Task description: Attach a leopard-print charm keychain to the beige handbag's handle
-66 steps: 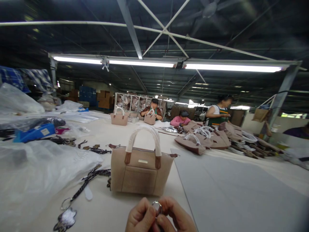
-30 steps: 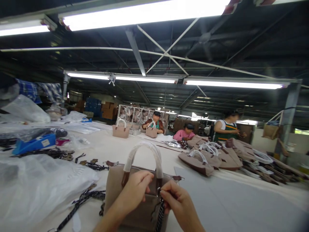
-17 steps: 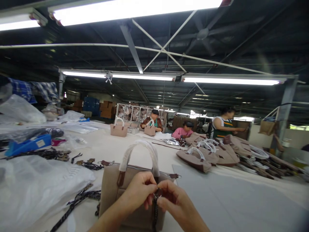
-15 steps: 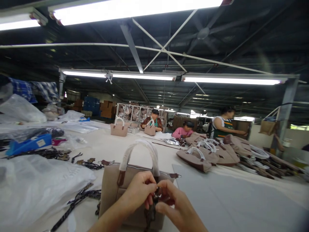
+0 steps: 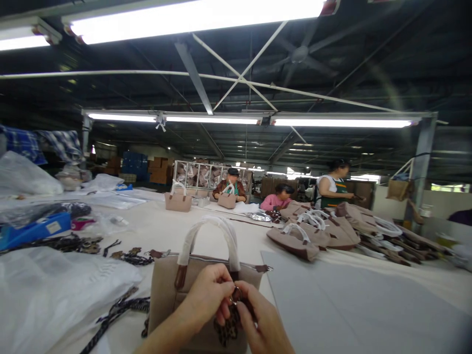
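A taupe handbag (image 5: 165, 290) stands upright in front of me, its white-wrapped handles (image 5: 209, 222) raised and brown leather tabs at their bases. Against its front, my left hand (image 5: 208, 297) pinches a leopard-print charm (image 5: 226, 330) near its metal ring (image 5: 236, 294). My right hand (image 5: 260, 314) closes on the same ring from the other side, thumb and forefinger bent around it. The charm's patterned part hangs below the fingers. The fingers partly hide the ring and where it joins.
Dark straps (image 5: 114, 314) lie left of the bag beside clear plastic bags (image 5: 55, 295). A blue dispenser (image 5: 37, 230) stands farther left. More handbags (image 5: 295, 241) are heaped at right beyond a grey board (image 5: 354, 300). Several people work across the table.
My hands have turned the charm, so the ring and leopard print show more plainly. My right hand has shifted slightly left and down. The whole view has swung a little.
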### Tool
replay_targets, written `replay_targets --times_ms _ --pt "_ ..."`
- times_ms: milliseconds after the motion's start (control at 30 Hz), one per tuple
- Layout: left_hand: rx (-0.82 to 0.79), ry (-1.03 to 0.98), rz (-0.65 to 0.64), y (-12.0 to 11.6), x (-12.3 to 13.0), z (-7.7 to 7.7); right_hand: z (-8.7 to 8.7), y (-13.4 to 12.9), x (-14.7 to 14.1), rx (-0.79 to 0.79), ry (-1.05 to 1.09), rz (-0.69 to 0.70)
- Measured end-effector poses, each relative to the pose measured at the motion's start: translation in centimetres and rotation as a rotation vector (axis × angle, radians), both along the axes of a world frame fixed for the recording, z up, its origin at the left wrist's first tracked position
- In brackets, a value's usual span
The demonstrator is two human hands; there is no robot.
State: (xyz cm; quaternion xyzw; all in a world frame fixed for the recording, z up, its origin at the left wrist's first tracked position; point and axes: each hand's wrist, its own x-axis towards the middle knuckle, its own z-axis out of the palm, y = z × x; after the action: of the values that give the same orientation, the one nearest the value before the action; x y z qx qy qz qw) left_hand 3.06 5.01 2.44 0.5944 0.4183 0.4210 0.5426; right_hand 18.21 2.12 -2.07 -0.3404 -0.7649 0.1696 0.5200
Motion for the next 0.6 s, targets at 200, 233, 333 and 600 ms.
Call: replay_targets --times_ms 200,233,333,600 --pt "-0.027 0.019 0.026 0.4 0.1 0.2 -0.5 0.6 -0.2 -0.053 -0.047 -0.034" --pt "-0.033 0.020 0.028 0.4 0.2 0.2 -0.7 0.7 -0.3 -0.042 -0.016 -0.054" --pt "-0.041 0.010 0.038 0.2 0.5 0.2 -1.6 0.9 -0.9 -0.059 0.106 -0.110" --pt "-0.113 0.026 -0.066 0.9 0.1 0.1 -2.0 2.1 0.0 -0.155 0.074 0.017"
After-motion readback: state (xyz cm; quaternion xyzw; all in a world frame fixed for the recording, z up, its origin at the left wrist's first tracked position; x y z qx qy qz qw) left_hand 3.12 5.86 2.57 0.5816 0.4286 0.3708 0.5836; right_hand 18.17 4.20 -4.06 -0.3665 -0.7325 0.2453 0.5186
